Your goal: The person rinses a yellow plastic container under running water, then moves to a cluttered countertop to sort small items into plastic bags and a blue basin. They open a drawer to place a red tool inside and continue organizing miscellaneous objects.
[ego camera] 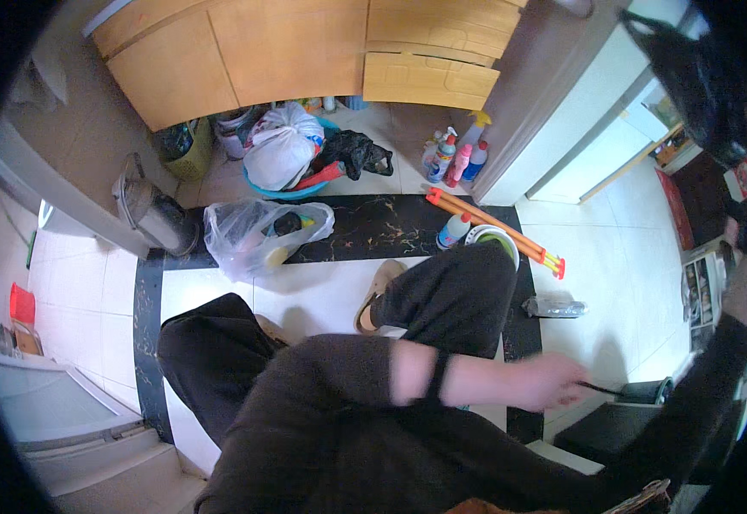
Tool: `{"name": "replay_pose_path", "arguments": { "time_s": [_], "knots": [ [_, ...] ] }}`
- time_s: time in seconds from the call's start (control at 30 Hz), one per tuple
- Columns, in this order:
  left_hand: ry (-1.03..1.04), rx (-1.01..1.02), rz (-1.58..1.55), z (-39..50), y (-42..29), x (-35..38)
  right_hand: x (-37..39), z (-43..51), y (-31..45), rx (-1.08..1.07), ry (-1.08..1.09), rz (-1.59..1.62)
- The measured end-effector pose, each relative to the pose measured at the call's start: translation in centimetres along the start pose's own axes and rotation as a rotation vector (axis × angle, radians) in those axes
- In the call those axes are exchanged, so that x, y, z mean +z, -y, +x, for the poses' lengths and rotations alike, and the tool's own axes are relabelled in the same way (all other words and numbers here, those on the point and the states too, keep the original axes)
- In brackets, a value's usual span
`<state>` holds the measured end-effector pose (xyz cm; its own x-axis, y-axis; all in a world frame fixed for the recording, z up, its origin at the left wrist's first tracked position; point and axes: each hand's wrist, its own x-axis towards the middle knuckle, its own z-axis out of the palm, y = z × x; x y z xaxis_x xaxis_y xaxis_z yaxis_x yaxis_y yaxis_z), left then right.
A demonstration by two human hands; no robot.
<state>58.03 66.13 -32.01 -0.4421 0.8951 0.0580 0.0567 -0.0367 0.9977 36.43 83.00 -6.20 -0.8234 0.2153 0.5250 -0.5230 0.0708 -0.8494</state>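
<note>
My left arm reaches across my body to the right, a black band around the forearm. Blurred by motion, my left hand [553, 383] has its fingers closed on a thin dark strip [599, 388]. That strip runs towards a dark round container [644, 391]; whether they are joined is unclear. My right arm is raised along the right rim. There my right hand [741, 241], partly lost in shadow, appears to grip a black plastic bag [695, 83] that is lifted and blurred. Below the left hand's reach sits a dark box-like object [605, 427].
Before me lie a clear plastic bag [245, 238] with items and a blue basin [283, 193] heaped with bags. Spray bottles [457, 157] stand by the wall. Orange folded poles [495, 228] cross near a white bucket [511, 247] and a bottle [454, 231]. Wooden cabinets [290, 51] overhang.
</note>
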Motion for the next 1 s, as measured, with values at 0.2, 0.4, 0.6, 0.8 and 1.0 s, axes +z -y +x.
{"name": "replay_pose_path", "arguments": {
  "time_s": [0.2,0.4,0.6,0.8,1.0],
  "knots": [
    [0.161,0.647,0.194,5.1,2.4,4.2,-5.7,-7.2,-2.0,0.088,0.132,-0.279],
    [-0.326,-0.162,-0.616,-7.4,6.1,-10.8,-3.8,-18.0,-14.8,0.534,0.481,-0.082],
    [-0.887,-0.013,-0.700,-12.3,4.9,-13.0,3.6,-24.3,-23.7,0.902,0.808,0.491],
    [-1.684,0.219,-0.359,-21.8,11.1,-17.3,10.4,-17.2,-25.7,0.731,1.176,0.437],
    [-1.100,-1.244,0.263,-33.0,23.3,-12.6,22.4,-13.6,-28.5,0.461,1.639,-0.553]
  ]
}}
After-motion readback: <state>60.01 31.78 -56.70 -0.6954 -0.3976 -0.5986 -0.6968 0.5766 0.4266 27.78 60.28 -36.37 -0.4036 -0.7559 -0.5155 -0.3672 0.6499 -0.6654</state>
